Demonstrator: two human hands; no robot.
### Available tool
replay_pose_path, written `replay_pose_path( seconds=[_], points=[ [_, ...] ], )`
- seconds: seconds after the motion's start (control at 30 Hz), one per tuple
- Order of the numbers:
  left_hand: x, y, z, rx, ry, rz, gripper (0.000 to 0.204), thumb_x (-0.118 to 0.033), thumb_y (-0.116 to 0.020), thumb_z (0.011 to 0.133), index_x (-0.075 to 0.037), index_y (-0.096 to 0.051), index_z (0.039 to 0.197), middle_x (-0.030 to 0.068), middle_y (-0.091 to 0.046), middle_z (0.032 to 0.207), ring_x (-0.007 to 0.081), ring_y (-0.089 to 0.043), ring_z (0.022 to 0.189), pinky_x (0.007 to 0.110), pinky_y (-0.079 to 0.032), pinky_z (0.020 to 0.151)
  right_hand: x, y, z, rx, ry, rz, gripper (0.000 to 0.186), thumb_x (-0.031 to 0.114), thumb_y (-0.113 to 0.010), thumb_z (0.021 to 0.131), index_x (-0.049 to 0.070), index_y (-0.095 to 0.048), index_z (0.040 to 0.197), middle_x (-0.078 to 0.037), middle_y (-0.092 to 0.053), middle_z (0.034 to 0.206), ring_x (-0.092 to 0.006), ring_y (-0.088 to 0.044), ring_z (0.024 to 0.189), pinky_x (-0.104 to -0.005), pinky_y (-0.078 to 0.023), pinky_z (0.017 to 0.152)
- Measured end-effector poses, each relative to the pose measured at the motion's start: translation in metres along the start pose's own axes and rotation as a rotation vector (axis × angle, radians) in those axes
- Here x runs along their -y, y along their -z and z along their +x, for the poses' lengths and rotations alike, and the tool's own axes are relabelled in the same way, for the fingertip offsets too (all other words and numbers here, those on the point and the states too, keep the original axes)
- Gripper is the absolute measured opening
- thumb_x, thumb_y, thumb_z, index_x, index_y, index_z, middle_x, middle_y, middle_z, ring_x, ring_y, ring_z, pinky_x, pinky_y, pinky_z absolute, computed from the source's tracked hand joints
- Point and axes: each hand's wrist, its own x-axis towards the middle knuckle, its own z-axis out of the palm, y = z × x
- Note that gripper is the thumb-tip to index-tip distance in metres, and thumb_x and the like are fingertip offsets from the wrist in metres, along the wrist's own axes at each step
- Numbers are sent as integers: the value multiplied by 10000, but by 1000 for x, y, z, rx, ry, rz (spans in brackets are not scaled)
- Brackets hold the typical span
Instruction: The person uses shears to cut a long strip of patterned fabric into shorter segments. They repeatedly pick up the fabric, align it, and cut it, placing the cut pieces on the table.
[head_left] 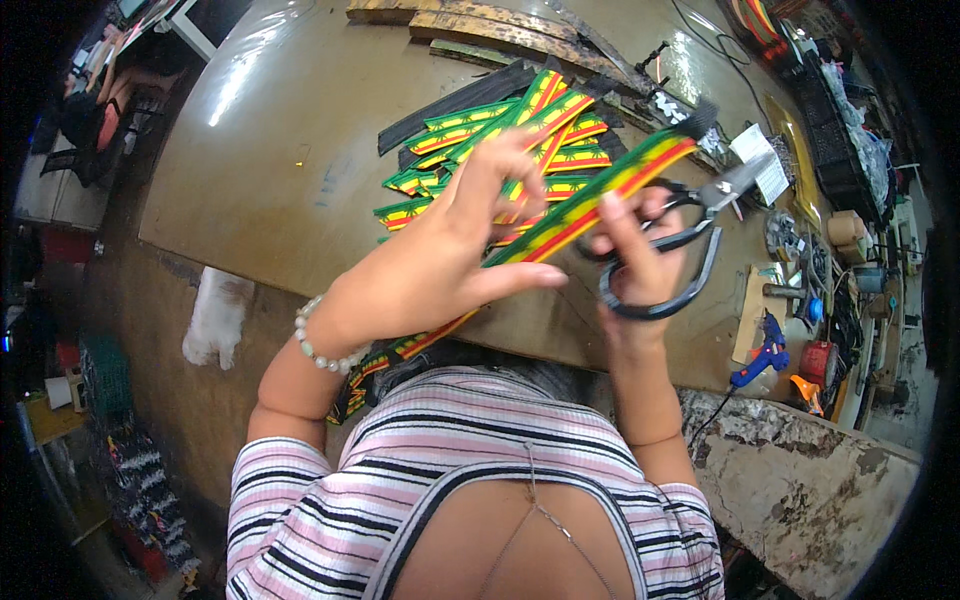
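Head view: a brown tabletop point(270, 190) is being reached over by both forearms.
Patterned length by the lap: a green, yellow and red piece point(437, 337) is being seen below the left wrist; whether it is being joined to the raised strip cannot be told.
Left hand: the left hand point(455, 225) is being held open, thumb and fingers apart, at the strip's lower-left stretch; contact is being obscured by blur.
Ribbon pile: short patterned pieces point(450, 135) are being seen heaped beyond the left hand.
Ribbon strip: the ribbon strip point(640, 178) is being held above the table between both hands, its long axis being slanted from lower left to upper right, away from the body.
Right hand, nearer the far end: the right hand point(645, 255) is being clamped on the strip, thumb uppermost.
Scissors: black-handled scissors point(712, 197) are being carried in that same hand, blades being pointed up and rightward.
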Motion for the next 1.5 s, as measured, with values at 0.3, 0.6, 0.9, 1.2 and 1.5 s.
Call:
replay_pose_path(
  seconds=[0.3,0.6,0.9,1.2,1.5],
  points=[
    [-7,58,13,131,-31,153,268,20,-573,882,0,-672,1130,85,-628,1084,131,-606,928,258,-481,815,4,45,6,481,-53,-193,941,839,-290,818,4,-465,1215,-114,-543,1102,-174,-522,878,-296,-449,717],
    [-18,71,23,395,196,-8,548,-71,-769,707,18,-615,1226,89,-520,1213,39,-508,824,159,-394,590,37,56,11,1141,-284,-775,808,761,-435,830,-7,-506,1072,-170,-546,968,-332,-555,889,-395,-459,819],
    [-8,70,24,558,201,19,536,-110,-782,707,-40,-634,1218,62,-549,1183,23,-484,800,142,-333,519,51,40,25,1244,-340,-907,800,753,-446,825,-6,-507,1070,-205,-555,969,-390,-564,930,-429,-453,822],
    [6,75,21,633,140,60,530,-107,-783,748,-67,-611,1248,77,-573,1241,15,-482,743,148,-305,451,49,39,20,1188,-411,-860,733,725,-519,811,-5,-521,874,-172,-517,747,-363,-539,712,-419,-435,650],
    [8,71,19,572,148,112,553,-78,-769,749,-97,-583,1270,16,-576,1188,32,-377,560,180,-347,479,46,38,5,927,-415,-932,556,508,-679,831,-1,-515,679,-111,-430,563,-193,-415,522,-353,-359,497]
  ],
)
